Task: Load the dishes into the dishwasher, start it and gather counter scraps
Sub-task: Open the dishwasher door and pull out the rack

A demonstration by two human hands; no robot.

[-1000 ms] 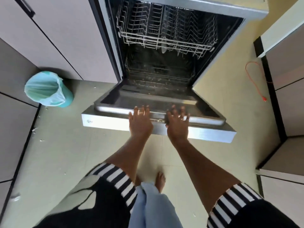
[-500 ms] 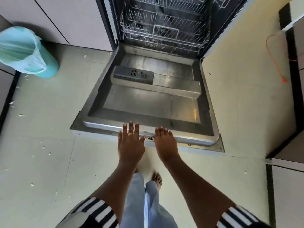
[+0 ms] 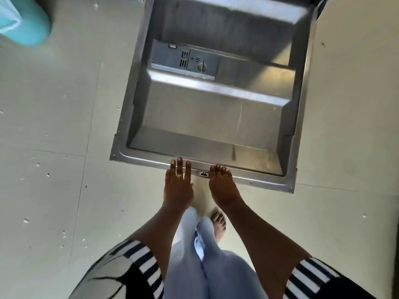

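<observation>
The dishwasher door point(image 3: 207, 117) lies folded down flat, its steel inner face up, with the detergent compartment point(image 3: 185, 59) near its middle. My left hand point(image 3: 178, 186) rests palm down with straight fingers touching the door's near edge, left of the latch point(image 3: 203, 174). My right hand point(image 3: 222, 186) sits just right of the latch, its fingers curled over the same edge. Neither hand holds any object. The racks and the dishwasher's inside are out of view; no dishes show.
A teal bin point(image 3: 23, 20) with a liner stands on the floor at the top left. Small white scraps point(image 3: 26, 220) dot the pale floor tiles to the left. My legs and a bare foot point(image 3: 219, 223) stand just before the door.
The door has swung down from half open to flat, with both hands following its edge. The view has tilted downward, so the racks have left the picture.
</observation>
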